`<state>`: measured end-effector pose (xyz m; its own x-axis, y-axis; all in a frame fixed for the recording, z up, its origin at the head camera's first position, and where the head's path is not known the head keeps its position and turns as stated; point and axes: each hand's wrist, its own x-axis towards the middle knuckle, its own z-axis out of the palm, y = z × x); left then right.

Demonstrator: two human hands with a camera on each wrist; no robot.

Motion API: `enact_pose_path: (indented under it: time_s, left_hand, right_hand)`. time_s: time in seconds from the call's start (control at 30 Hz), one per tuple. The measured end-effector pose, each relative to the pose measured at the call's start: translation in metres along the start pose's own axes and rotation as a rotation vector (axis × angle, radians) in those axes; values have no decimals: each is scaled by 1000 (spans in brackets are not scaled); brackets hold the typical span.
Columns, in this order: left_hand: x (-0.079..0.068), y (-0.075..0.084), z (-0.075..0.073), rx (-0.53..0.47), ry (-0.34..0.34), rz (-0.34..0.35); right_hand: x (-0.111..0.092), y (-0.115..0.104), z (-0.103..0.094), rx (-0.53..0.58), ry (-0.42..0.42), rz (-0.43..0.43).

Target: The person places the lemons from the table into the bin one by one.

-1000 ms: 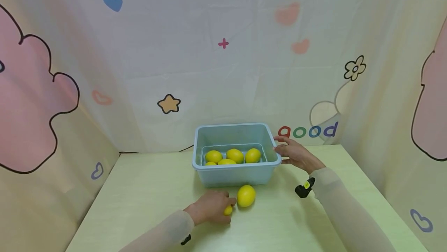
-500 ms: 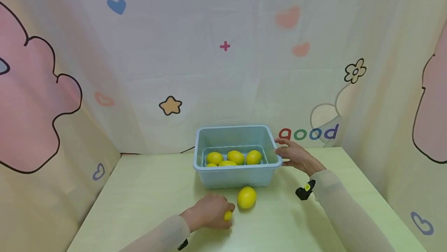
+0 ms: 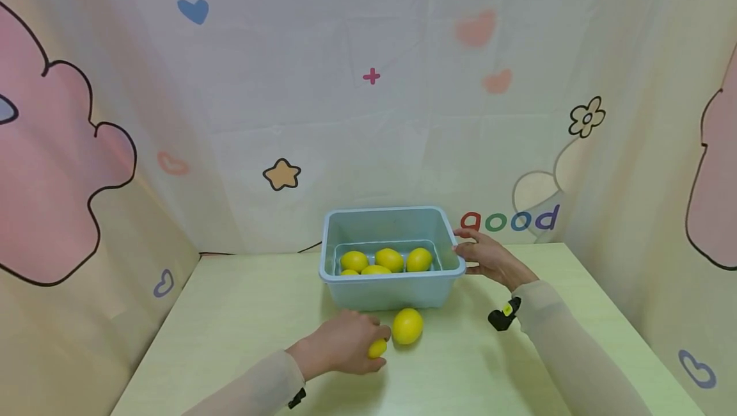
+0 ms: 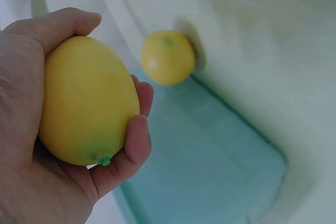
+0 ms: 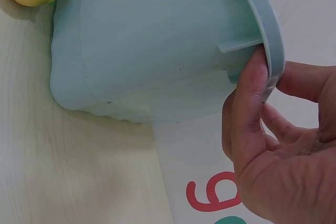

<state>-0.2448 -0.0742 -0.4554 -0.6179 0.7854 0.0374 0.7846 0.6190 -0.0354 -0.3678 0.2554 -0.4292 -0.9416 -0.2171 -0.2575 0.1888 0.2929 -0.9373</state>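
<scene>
In my left hand (image 3: pixel 345 344) I grip a yellow lemon (image 4: pixel 86 100), fingers curled round it and its green tip showing in the left wrist view. A second lemon (image 3: pixel 407 326) lies on the table just right of that hand, in front of a light blue plastic bin (image 3: pixel 391 291). Several lemons (image 3: pixel 389 260) lie inside the bin. At the bin's right side my right hand (image 3: pixel 489 256) pinches the rim, thumb and fingers on either side of it, as the right wrist view shows.
The pale wooden table (image 3: pixel 247 313) carries the bin near its back edge. A patterned curtain (image 3: pixel 368 134) with hearts, stars and the word "good" hangs behind the bin and along both sides.
My left hand drew slightly toward me with the lemon, then moved back up beside the lemon on the table. My right hand and the bin have stayed in place. The head view tilted slightly.
</scene>
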Motion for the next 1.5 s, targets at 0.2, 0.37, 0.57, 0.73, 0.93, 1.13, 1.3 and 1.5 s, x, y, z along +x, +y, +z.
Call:
enact_pose_path:
  time_s: [0.2, 0.37, 0.57, 0.73, 0.93, 1.13, 1.3, 1.5]
  left_hand:
    - [-2, -2, -20, 11, 34, 3]
    - [-2, -6, -36, 21, 46, -21]
    - [-1, -14, -53, 55, 110, -4]
    - [4, -22, -67, 75, 138, -29]
    - [11, -32, -79, 81, 164, -59]
    - [20, -42, -88, 50, 154, -89]
    - [27, -49, -100, 6, 146, -120]
    - [36, -58, -113, -24, 139, -151]
  right_hand:
    - [-1, -2, 0, -4, 0, 1]
    - [1, -2, 1, -5, 1, 5]
    - [0, -1, 1, -3, 2, 8]
    - [0, 0, 0, -12, 8, 14]
    - [1, 0, 1, -13, 16, 23]
    - [1, 1, 2, -5, 18, 29]
    - [0, 1, 2, -2, 12, 24]
    - [-1, -2, 2, 5, 5, 16]
